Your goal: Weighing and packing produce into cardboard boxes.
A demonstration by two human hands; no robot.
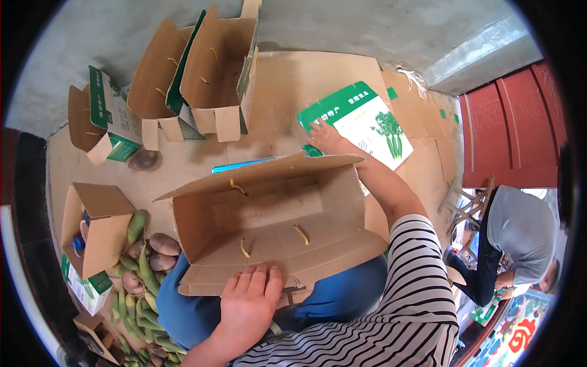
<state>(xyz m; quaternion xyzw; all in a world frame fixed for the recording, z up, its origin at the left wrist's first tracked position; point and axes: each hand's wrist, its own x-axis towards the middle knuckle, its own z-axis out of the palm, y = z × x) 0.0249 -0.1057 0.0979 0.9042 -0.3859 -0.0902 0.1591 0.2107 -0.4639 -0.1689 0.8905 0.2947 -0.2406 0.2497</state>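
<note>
An open cardboard box (275, 211) with yellow rope handles rests across my lap, its mouth facing up. My left hand (252, 296) is closed over the edge of its near flap, fingers against the inner face and thumb hidden. Beyond the box, my right hand (327, 137) reaches to a flat green-and-white carton panel (367, 125) printed with a leafy green vegetable. Its fingers are bent at the panel's left edge. A strip of blue (241, 166) shows behind the box's far flap.
Open cartons (220, 67) with rope handles stand at the back left. Left of my lap lie long green radishes (148, 272) and dark round roots (164, 244), beside another open box (101, 229). A person in grey (523, 229) bends over at the right, near a wooden stool (468, 211).
</note>
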